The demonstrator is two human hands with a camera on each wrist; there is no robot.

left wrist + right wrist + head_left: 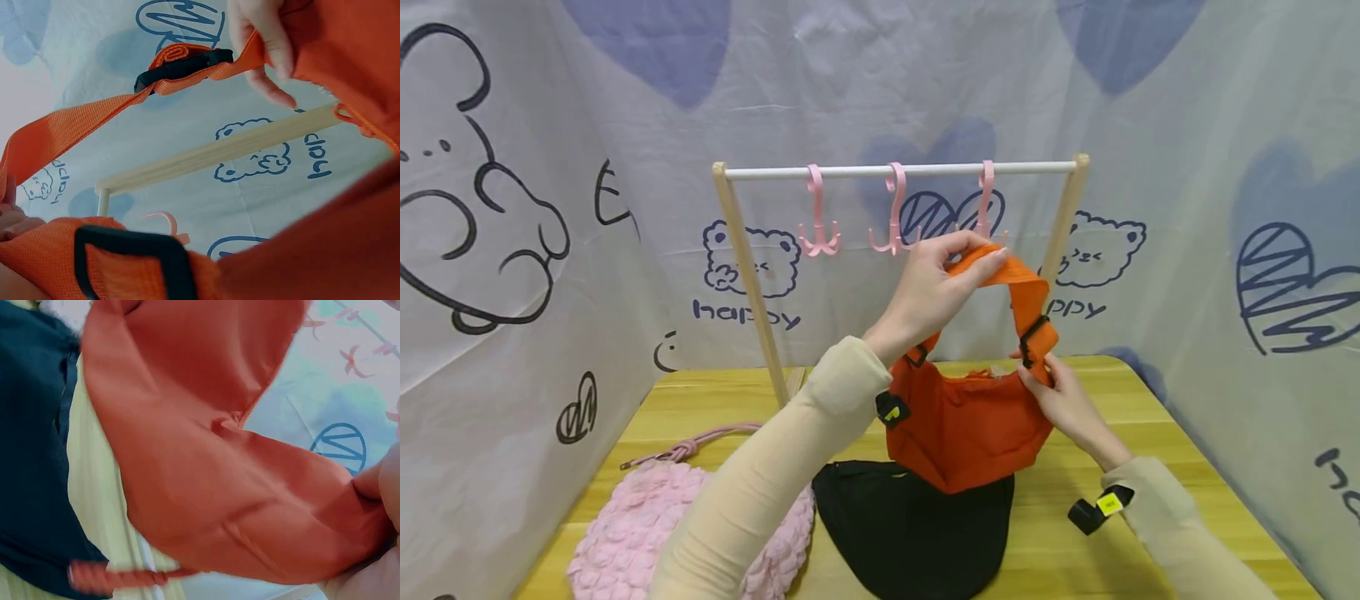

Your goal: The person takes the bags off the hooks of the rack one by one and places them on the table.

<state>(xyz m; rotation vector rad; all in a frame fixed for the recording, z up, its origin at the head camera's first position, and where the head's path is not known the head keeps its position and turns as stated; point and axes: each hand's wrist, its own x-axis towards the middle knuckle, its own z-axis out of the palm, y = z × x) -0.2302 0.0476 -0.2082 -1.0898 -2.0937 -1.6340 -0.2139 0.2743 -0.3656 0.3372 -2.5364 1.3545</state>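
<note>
An orange shoulder bag (973,433) hangs in the air in front of the rack, with its strap arched above it. My left hand (925,287) grips the top of the orange strap (1021,287) between thumb and fingers. With my right hand (1067,404) I pinch the bag's upper right end, just below a black buckle (1028,343). Another black buckle (134,250) shows close up in the left wrist view. In the right wrist view the orange bag's cloth (181,450) fills the middle, creased where the right fingers hold it.
Behind the bag stands a wooden rack with a white bar (857,172) carrying pink hooks (817,212). A black bag (917,533) lies on the wood-grain table (1105,475) below the orange one. Left of it sits a puffy pink bag (640,525), partly hidden by my left sleeve.
</note>
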